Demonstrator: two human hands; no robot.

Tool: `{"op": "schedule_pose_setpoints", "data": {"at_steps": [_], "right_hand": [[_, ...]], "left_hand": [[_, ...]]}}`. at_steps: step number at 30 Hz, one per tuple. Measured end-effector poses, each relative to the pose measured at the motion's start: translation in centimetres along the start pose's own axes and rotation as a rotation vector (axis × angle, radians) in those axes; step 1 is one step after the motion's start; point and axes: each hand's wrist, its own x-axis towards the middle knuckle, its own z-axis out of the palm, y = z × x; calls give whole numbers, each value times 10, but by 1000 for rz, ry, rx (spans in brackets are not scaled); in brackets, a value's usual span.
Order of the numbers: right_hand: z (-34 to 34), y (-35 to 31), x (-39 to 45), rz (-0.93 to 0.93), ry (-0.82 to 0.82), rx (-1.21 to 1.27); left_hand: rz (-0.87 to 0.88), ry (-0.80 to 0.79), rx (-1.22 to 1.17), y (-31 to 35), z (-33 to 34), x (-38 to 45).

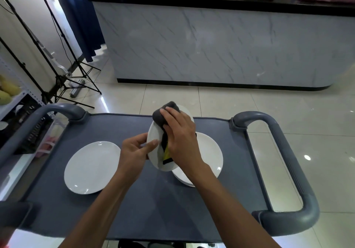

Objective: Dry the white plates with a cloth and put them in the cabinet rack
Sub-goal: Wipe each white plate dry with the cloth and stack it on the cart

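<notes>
Above the flat grey-blue top of the plastic service cart (107,205), the round white glazed plate (153,136) being dried is held up on a tilt, clear of the cart top and just over the near-left edge of a stack of white plates (209,151) that rests on the cart to its right. The left hand (134,153) pinches the plate's left rim, thumb on the face and fingers curled behind. The right hand (178,132) lies over a bunched dark grey cloth with a yellow and black tag (161,117), fingers curled around the wad and pressing it against the plate's face near the far rim. A single white plate (92,167) lies flat on the cart top, well to the left of the held one. The cabinet rack is not in view, so the drying step looks to be in hand and the putting away not yet begun. The plate should feel stiff, fairly weighty and brittle, and its glaze is likely slick if damp, so a firm hold at the rim with the thumb on top seems the safest place; the cloth is soft and will mould to the curve. A slip here would probably drop the plate onto the stack below
</notes>
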Motion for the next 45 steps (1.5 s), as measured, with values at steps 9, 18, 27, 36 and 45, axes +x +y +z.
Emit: {"op": "schedule_pose_setpoints", "data": {"at_steps": [9,18,27,36,45], "right_hand": [[-10,14,36,192,59,141],[-18,32,49,261,92,194],[-18,32,26,319,16,220],[-3,17,-8,166,7,159],[18,-4,-31,-103,-12,5]], "left_hand": [[-23,96,-230,6,-9,2],[-17,129,-335,14,-17,9],[-54,195,-502,23,-18,15],[-98,288,-553,29,-9,22],[-145,310,-544,38,1,25]]}}
